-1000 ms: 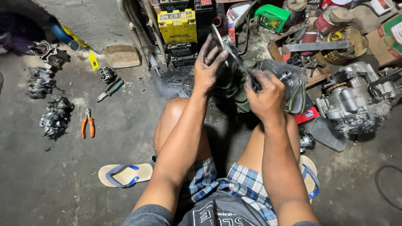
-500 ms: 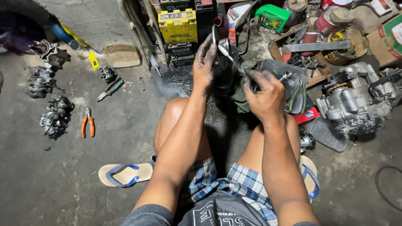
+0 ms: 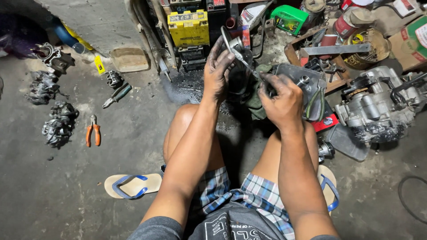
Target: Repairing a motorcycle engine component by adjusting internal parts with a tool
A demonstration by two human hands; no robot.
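Observation:
My left hand is closed around a dark round metal engine part, held up in front of me above my knees. A thin metal tool slants from that part down into my right hand, which grips its lower end. Both hands are smeared with black grease. A greenish rag hangs between and below the hands. What lies behind the part is hidden by my fingers.
A grey engine block sits at right. A yellow battery and a green container stand behind. Orange-handled pliers, a screwdriver and several carburettor parts lie at left. A sandal lies on the concrete floor.
Both hands stayed on the part and tool; they shifted slightly, the left hand turning the part a little upward. Nothing was let go.

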